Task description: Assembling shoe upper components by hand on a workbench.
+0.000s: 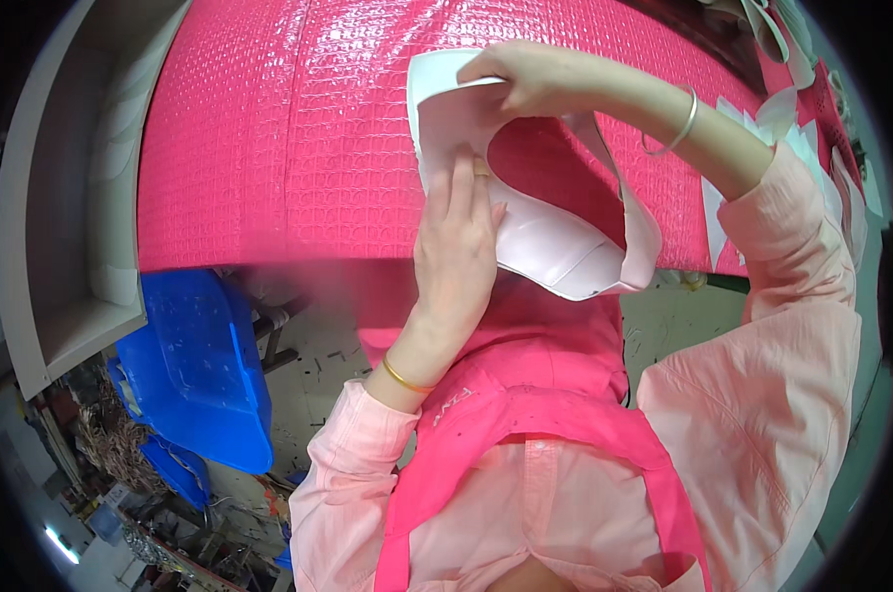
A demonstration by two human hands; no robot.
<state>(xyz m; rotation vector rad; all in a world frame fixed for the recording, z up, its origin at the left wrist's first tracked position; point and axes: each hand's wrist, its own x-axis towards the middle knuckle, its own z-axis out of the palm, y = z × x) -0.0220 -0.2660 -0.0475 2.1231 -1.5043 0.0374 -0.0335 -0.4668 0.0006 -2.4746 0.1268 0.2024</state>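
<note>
A white, smooth leather-like piece [545,232] with a large rounded opening and a narrow band looping round its right side lies on the pink table cover. Its lower edge hangs over the table's near edge. My right hand [535,79] reaches across the top with bent fingers, pinching the piece's folded upper flap. My left hand [456,232] rests on the left part of the piece, its fingers stretched out flat and pointing away from me. Part of the piece under both hands is hidden.
The glossy pink embossed cover [298,138] spreads over the table. At the left edge stands a grey open-fronted box [81,335]. Below it is a blue plastic bin [195,345]. Several white cut pieces [777,113] lie piled at the right. Scraps dot the floor.
</note>
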